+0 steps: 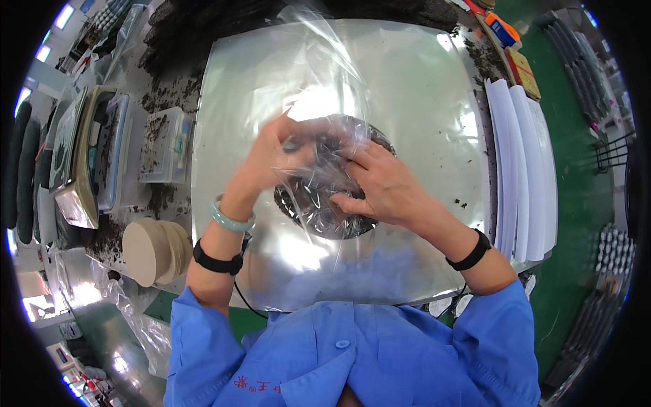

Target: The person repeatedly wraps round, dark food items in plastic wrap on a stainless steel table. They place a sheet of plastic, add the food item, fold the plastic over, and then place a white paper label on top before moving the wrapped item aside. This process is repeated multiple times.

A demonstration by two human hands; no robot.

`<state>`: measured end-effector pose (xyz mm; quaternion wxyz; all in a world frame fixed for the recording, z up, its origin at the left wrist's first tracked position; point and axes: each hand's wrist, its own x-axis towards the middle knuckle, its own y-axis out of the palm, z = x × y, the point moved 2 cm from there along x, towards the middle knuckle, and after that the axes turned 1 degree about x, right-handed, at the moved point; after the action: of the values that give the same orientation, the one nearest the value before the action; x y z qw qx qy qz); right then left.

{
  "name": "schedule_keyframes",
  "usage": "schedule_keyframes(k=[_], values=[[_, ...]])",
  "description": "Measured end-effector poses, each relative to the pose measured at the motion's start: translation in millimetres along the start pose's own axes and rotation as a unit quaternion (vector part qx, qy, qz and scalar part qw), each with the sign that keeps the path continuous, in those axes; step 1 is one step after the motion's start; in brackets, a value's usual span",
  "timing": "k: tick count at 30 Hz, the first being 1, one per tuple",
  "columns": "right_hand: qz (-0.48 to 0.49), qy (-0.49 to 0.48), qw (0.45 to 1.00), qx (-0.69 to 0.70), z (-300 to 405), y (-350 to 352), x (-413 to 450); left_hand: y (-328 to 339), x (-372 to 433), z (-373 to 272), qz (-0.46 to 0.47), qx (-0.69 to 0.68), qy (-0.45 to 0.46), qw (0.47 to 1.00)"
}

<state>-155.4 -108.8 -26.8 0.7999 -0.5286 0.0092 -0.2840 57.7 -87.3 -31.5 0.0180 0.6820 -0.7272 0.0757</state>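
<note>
A round, dark disc-shaped mass (330, 203) lies on the shiny metal sheet in front of me, wrapped or covered by clear plastic film (325, 61) whose loose part rises towards the far edge. My left hand (277, 152) is blurred at the disc's upper left, its fingers bent at the film; whether they pinch it is unclear. My right hand (379, 185) rests on the right of the disc over the film, thumb spread from the fingers, some fingertips hidden by film and glare.
Dark fibrous material (178, 30) is heaped at the far edge. A stack of pale round discs (140, 252), a clear plastic box (168, 147) and upright trays (114, 152) stand left. On the right are white paper sheets (524, 173), an orange-and-blue tape roll (502, 30) and a red-and-yellow box (522, 74). Dark crumbs are scattered about.
</note>
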Motion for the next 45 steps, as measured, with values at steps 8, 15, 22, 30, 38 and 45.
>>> schedule_keyframes(k=[8,15,22,30,38,45], values=[[-0.081,-0.014,0.990,0.117,3.4,1.5,-1.1,39.6,2.1,-1.5,0.087,0.499,0.207,0.837],[-0.081,0.135,0.984,-0.085,7.2,12.6,16.9,29.3,-29.3,-32.0,0.070,0.263,0.047,0.961],[-0.113,0.119,0.983,0.080,8.3,-0.8,6.4,52.1,-44.0,-10.8,0.046,0.540,0.123,0.831],[-0.157,0.261,0.953,0.005,-37.6,-98.9,-187.7,49.8,-40.0,-36.8,0.122,0.572,0.142,0.798],[-0.213,0.670,0.708,-0.065,-256.6,-184.2,-384.8,41.9,-4.1,-29.2,-0.080,0.363,-0.118,0.921],[-0.273,0.447,0.763,-0.378,-325.4,-162.1,-261.4,60.9,-13.0,-35.3,-0.016,0.522,0.105,0.847]])
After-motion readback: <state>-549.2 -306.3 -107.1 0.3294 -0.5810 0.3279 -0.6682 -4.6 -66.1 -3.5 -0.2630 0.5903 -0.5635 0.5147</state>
